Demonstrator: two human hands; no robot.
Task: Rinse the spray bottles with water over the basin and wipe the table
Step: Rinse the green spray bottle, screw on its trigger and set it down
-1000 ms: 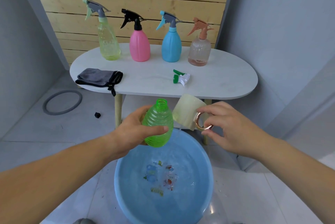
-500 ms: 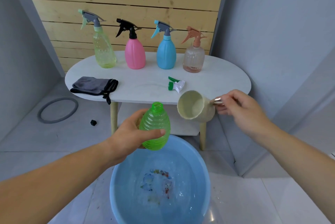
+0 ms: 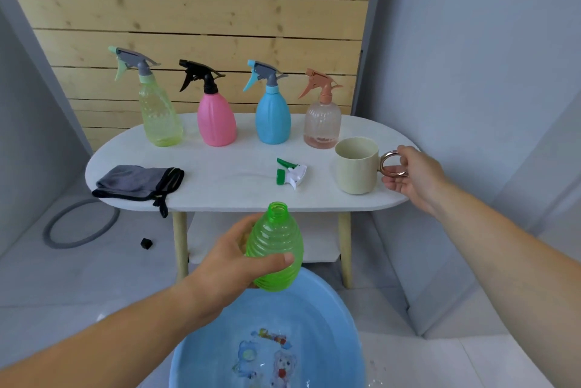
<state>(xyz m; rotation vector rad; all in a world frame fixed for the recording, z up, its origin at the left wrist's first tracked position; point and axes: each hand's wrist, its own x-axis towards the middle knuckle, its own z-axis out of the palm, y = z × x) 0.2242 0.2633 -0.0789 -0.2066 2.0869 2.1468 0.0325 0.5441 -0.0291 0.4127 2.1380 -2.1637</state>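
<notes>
My left hand grips an uncapped green ribbed bottle, upright, above the far rim of the blue basin on the floor. Its green-and-white spray head lies on the white oval table. My right hand pinches the copper ring handle of a cream cup, which stands upright on the table's right end. Along the table's back stand a yellow-green spray bottle, a pink one, a blue one and a clear peach one. A grey cloth lies at the table's left.
The basin holds some water over a cartoon print. On the floor to the left lie a grey ring and a small black cap. A lower shelf sits under the table. Grey walls close in on both sides, with wooden planks behind.
My right hand carried the cream cup from beside the green bottle up and right, and it now stands on the table. The green bottle stayed in my left hand over the basin.
</notes>
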